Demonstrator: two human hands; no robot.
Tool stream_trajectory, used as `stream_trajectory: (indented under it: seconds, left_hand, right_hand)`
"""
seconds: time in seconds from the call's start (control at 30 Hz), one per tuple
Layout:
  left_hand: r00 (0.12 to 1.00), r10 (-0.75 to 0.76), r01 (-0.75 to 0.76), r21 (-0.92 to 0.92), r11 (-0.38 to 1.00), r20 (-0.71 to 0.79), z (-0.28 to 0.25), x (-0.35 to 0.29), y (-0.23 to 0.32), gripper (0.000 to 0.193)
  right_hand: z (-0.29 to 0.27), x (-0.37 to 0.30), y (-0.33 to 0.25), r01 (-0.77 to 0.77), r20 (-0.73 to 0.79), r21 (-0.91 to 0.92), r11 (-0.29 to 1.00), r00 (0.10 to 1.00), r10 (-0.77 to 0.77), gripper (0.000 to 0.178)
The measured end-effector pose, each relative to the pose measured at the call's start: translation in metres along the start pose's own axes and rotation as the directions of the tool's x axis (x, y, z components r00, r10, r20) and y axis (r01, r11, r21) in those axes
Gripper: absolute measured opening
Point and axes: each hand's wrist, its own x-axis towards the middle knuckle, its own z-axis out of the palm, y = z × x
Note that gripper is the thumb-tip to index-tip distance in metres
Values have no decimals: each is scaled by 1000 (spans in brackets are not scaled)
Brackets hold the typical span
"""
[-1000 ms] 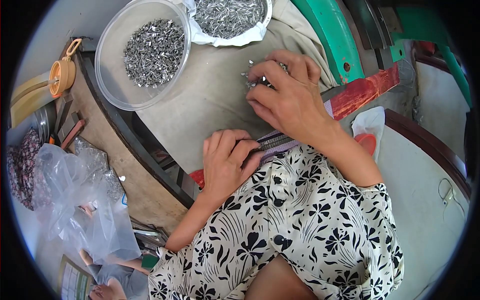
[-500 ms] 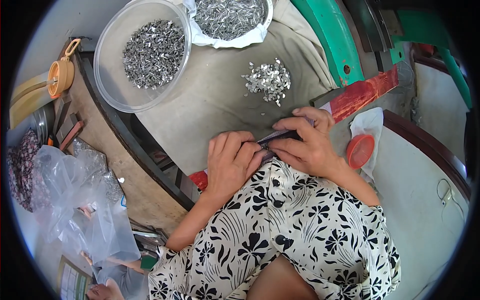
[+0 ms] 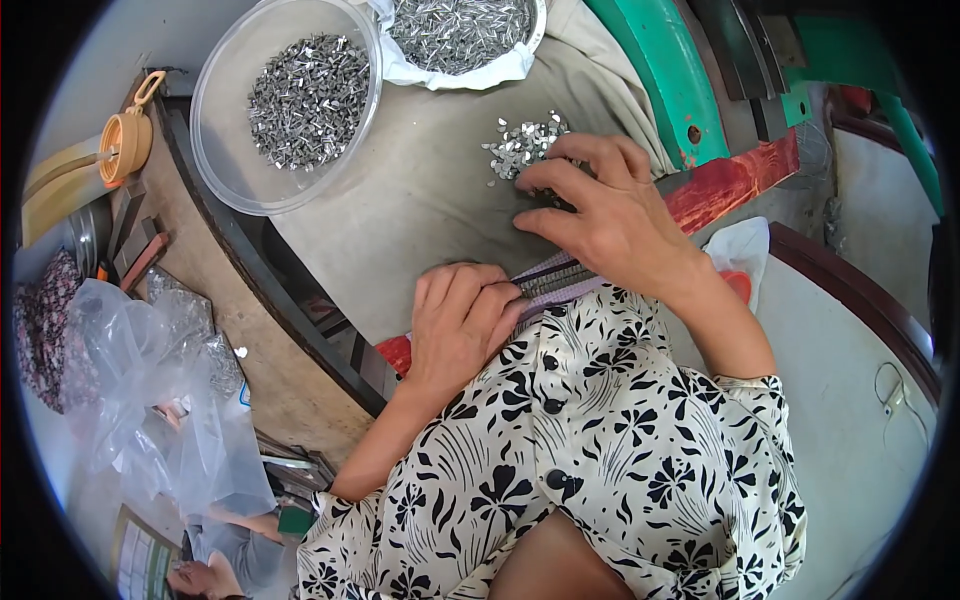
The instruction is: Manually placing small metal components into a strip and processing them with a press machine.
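Note:
A long dark narrow strip, with rows of small ridges or slots, lies over pale purple checked cloth close to my body. At its left end my left hand is closed, fingertips pressed against the strip; what they pinch there is hidden. My right hand is off the strip and over the right side of a small pile of shiny flat metal pieces on the grey-brown cloth. Its thumb and bent fingers are apart, with nothing visible between them. It covers part of the pile.
A clear plastic tub of small metal pieces stands far left, beside a lined bowl of thin metal pins. Green machine parts and a red board border the right. Another person shows at lower left.
My right hand has left the strip and moved up to the metal pile, uncovering the strip's right part. My left hand stays at the strip's left end.

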Motion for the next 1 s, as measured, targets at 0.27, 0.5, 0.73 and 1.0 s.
stream_trajectory:
  seconds: [0.27, 0.5, 0.73, 1.0]
  left_hand:
    - [998, 56, -56, 19, 998, 3, 5, 9, 3, 28]
    - [1000, -26, 26, -28, 999, -11, 4, 5, 2, 31]
    - [1000, -26, 26, -46, 999, 18, 0, 0, 1, 27]
    - [997, -68, 72, -89, 993, 38, -2, 1, 1, 28]
  right_hand:
    - [-2, 4, 3, -18, 16, -21, 1000, 1000, 18, 8]
    - [1, -31, -8, -103, -192, 118, 988, 974, 124, 23]
    - [17, -66, -26, -147, -173, 80, 986, 972, 159, 21]
    - [7, -63, -23, -169, -162, 142, 975, 968, 192, 26]
